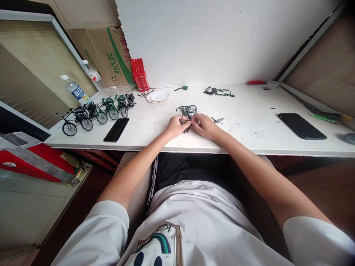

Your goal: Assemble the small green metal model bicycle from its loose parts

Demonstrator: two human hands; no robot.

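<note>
Landmark: the partly covered dark model bicycle (192, 109), at the near part of the white table (244, 111), between the wearer's 2 hands; 1 spoked wheel shows clearly just beyond the fingertips. Left hand (176, 126): thumb and fingers closed, pinching the near part of the bicycle. Right hand (204, 125): fingers bent, tips together at the bicycle's right side, close to the left fingertips; exact part gripped hidden.

Positions relative to the landmark:
- Just right, beside the right hand: small loose pieces (218, 120).
- Beyond, to the right: green and black parts (219, 92).
- Beyond, to the left: white plates (160, 96), red box (140, 75).
- Left: phone (116, 130), then a row of black and green model bicycles (101, 116); 2 bottles (77, 91) behind the row.
- Far right: black phone (302, 126), lying flat.
</note>
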